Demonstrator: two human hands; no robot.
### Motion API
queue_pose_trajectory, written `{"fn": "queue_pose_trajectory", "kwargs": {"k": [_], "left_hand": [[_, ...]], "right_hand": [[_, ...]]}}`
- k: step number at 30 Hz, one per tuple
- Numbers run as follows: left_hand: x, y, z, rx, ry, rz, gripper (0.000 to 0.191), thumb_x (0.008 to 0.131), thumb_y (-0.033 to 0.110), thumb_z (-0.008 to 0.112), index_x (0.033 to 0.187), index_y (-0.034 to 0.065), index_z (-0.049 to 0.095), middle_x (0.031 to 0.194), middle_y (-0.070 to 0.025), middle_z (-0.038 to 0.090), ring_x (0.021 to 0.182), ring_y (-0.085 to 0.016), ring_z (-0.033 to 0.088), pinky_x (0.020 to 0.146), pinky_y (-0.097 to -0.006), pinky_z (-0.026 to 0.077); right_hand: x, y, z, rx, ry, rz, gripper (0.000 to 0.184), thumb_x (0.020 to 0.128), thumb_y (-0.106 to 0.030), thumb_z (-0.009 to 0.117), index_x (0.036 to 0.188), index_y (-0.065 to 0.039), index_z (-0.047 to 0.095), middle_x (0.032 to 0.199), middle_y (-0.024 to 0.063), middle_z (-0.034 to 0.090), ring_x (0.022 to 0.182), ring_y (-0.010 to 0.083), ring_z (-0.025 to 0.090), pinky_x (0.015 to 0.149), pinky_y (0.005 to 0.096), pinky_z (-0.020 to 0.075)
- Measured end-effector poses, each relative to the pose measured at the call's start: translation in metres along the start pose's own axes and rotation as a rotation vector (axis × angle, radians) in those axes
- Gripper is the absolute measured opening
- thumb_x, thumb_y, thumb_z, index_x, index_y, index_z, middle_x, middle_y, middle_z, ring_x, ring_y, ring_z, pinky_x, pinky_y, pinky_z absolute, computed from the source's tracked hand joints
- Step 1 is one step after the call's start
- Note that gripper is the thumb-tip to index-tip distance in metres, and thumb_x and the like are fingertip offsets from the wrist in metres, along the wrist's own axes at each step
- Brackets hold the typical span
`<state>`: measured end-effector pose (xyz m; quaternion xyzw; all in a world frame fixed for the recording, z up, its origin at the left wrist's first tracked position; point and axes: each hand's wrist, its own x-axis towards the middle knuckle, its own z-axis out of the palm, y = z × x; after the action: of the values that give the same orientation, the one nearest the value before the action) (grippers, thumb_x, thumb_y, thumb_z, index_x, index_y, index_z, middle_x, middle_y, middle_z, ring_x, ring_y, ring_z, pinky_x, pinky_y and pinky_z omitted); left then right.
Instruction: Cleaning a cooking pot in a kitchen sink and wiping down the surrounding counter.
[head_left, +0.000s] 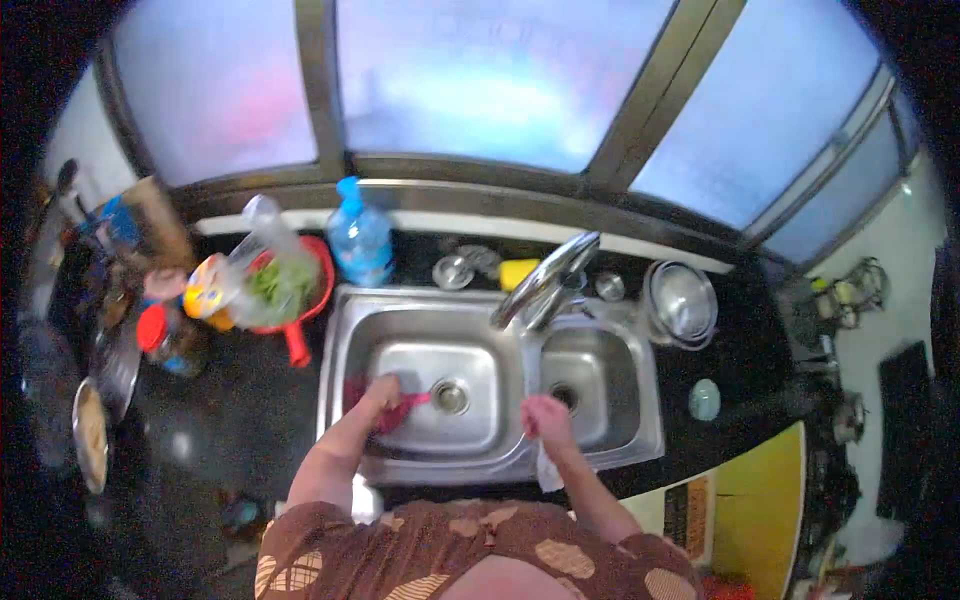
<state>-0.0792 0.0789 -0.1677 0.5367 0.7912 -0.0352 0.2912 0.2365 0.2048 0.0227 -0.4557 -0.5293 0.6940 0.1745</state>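
My left hand (385, 392) is over the left side of the larger steel sink basin (480, 352), closed around part of a red-pink item (409, 409) that looks like a strainer or colander with a handle; blur hides its full shape. The item reaches toward the drain (450, 397). My right hand (545, 420) is above the divider between the two basins, its fingers curled around a white cloth or plastic piece (549, 472) that hangs below it over the sink's front edge. The chrome faucet (547, 277) arches behind the divider.
Behind the sink stand a blue pump bottle (361, 244), a yellow sponge (519, 274) and steel bowls (681, 304). To the left, a red colander (328, 274) holds bagged greens (281, 289), near a red-lidded jar (154, 330). A pale oval object (705, 399) lies right on the black counter.
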Motion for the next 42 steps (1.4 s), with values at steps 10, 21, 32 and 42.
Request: {"fn": "queue_pose_trajectory", "kwargs": {"k": [10, 21, 32, 42], "left_hand": [[-0.012, 0.019, 0.016, -0.26, -0.028, -0.295, 0.038, 0.08, 0.032, 0.047, 0.111, 0.0106, 0.054, 0.119, -0.0143, 0.048, 0.114, -0.027, 0.044, 0.091, -0.0424, 0.035], [-0.063, 0.123, -0.107, -1.093, 0.049, 0.054, 0.025, 0.073, 0.01, 0.055, 0.093, -0.0041, 0.058, 0.082, -0.0102, 0.059, 0.066, -0.013, 0.055, 0.059, -0.0268, 0.047], [-0.021, 0.182, -0.138, -1.587, 0.385, -0.04, 0.011, 0.075, 0.008, 0.055, 0.082, -0.0009, 0.055, 0.075, -0.0078, 0.059, 0.064, -0.019, 0.058, 0.057, -0.0331, 0.048], [-0.049, 0.194, -0.134, -1.146, 0.661, -0.021, 0.019, 0.069, 0.008, 0.046, 0.081, -0.0035, 0.057, 0.07, -0.017, 0.058, 0.062, -0.025, 0.057, 0.055, -0.0383, 0.045]], "right_hand": [[0.029, -0.021, -0.053, -0.679, 0.58, -0.56, 0.013, 0.078, -0.009, 0.05, 0.087, -0.001, 0.054, 0.074, 0.0107, 0.054, 0.063, 0.0229, 0.052, 0.057, 0.033, 0.0421], [0.121, -0.049, -0.084, -1.339, 0.521, -1.008, 0.042, 0.063, -0.004, 0.051, 0.104, 0.005, 0.049, 0.109, 0.0202, 0.047, 0.103, 0.0365, 0.042, 0.089, 0.0455, 0.0339], [0.11, 0.001, -0.035, -1.662, 0.753, -0.654, 0.052, 0.073, -0.02, 0.053, 0.118, 0.002, 0.04, 0.117, 0.0208, 0.045, 0.107, 0.0366, 0.042, 0.092, 0.0436, 0.031], [0.141, -0.028, 0.084, 0.298, -0.636, 0.188, 0.039, 0.085, -0.036, 0.045, 0.105, -0.003, 0.053, 0.096, 0.0101, 0.057, 0.087, 0.0246, 0.056, 0.07, 0.0396, 0.0454]]}}
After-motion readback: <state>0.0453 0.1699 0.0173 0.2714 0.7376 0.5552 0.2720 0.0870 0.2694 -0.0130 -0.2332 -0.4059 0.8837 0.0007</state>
